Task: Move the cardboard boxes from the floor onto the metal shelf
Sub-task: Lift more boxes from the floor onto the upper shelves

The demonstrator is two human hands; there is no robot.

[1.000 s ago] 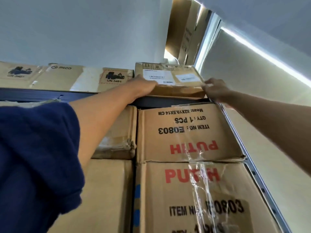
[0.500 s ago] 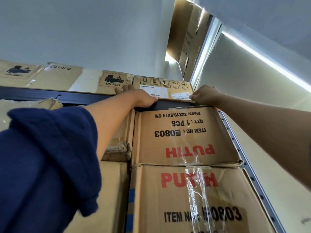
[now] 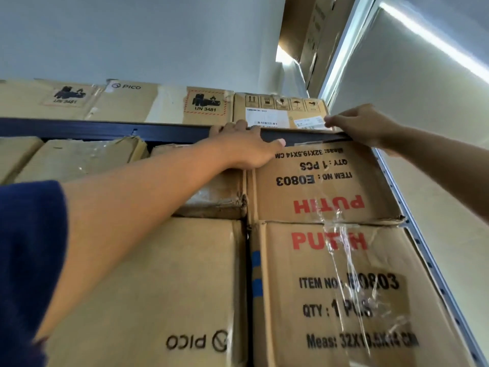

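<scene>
Small box: we saw the labelled cardboard box (image 3: pixel 280 111) resting on the top tier of the metal shelf (image 3: pixel 105 129), at its right end, touching the long flat boxes (image 3: pixel 119 102) beside it.
Step in hand: we judged it the final seating of this box; to do it well, both palms should push evenly and level, so that the box slides square against its neighbour and clear of the front beam.
Left hand: our left hand (image 3: pixel 246 147) lay flat and open, fingers straight over the beam, fingertips touching the lower left front edge of the box.
Right hand: our right hand (image 3: pixel 362 125) had its fingers bent against the lower right corner of the box; we could not tell whether it pinched the box or only pressed it.
Relative position: the box stood above and between both hands, just behind the beam.
Lower tier: the stacked PUTIH boxes (image 3: pixel 328 186) and a PICO box (image 3: pixel 158 287) sat beneath.
Surroundings: the shelf upright (image 3: pixel 412 242) ran down the right; the white wall (image 3: pixel 132 35) rose behind.
</scene>
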